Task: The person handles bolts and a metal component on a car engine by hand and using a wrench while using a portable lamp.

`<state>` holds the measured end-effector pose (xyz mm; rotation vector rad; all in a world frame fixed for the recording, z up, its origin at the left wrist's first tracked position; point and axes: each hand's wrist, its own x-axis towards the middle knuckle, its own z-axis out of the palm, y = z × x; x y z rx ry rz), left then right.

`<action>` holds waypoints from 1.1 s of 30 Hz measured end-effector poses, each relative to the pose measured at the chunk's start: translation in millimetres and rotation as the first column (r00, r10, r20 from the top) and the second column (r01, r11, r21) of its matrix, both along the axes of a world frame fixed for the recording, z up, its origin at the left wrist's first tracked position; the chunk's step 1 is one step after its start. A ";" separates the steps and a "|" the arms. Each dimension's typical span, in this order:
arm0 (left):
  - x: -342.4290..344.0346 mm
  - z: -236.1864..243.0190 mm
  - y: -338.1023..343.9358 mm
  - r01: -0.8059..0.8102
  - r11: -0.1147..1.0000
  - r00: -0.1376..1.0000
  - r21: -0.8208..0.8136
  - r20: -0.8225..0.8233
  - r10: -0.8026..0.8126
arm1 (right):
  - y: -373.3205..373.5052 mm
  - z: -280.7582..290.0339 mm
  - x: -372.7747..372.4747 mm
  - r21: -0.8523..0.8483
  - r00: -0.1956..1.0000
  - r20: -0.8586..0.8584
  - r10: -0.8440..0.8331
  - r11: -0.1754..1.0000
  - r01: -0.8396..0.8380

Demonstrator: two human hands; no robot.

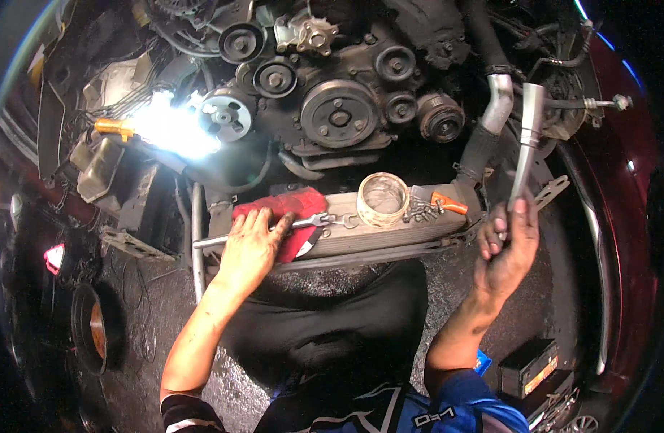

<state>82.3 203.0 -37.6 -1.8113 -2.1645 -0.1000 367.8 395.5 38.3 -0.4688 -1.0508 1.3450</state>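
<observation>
Hands are splitting duties: left hand [251,245] lying flat and open on the red rag [285,213] beside the wrench [314,221], right hand [506,249] clamping a metal tube [527,137], likely needing fitting toward the engine [339,108].

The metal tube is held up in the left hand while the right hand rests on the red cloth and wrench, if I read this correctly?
Not quite: the hands are swapped. In the head view the right hand holds up the metal tube, and the left hand rests on the red cloth and wrench.
</observation>
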 end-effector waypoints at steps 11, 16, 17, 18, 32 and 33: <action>-12.7 -8.4 13.7 -0.037 0.999 0.978 -0.014 0.204 0.040 | 77.3 104.8 -32.4 0.752 0.393 0.589 -0.706 0.657 0.051; -11.5 -9.8 11.0 -0.058 0.997 0.975 0.044 0.217 0.047 | 94.4 154.2 -67.8 0.858 0.371 0.479 -0.796 0.514 -0.004; -8.4 -9.8 12.3 -0.079 0.995 0.959 0.060 0.276 0.059 | 104.6 153.1 -71.0 0.965 0.363 0.236 -0.901 0.261 0.021; -5.9 -9.8 11.8 -0.071 0.995 0.960 0.065 0.276 0.051 | 107.7 159.7 -74.5 0.966 0.357 0.232 -0.905 0.257 0.023; -2.0 -25.5 1.8 -0.133 0.940 0.940 0.314 0.341 0.019 | 113.5 214.7 -89.3 0.896 0.077 0.121 -0.990 0.076 -0.437; -3.2 -27.0 0.5 -0.136 0.937 0.937 0.321 0.349 0.016 | 102.4 210.7 -93.7 0.863 0.039 -0.035 -0.999 -0.049 -0.504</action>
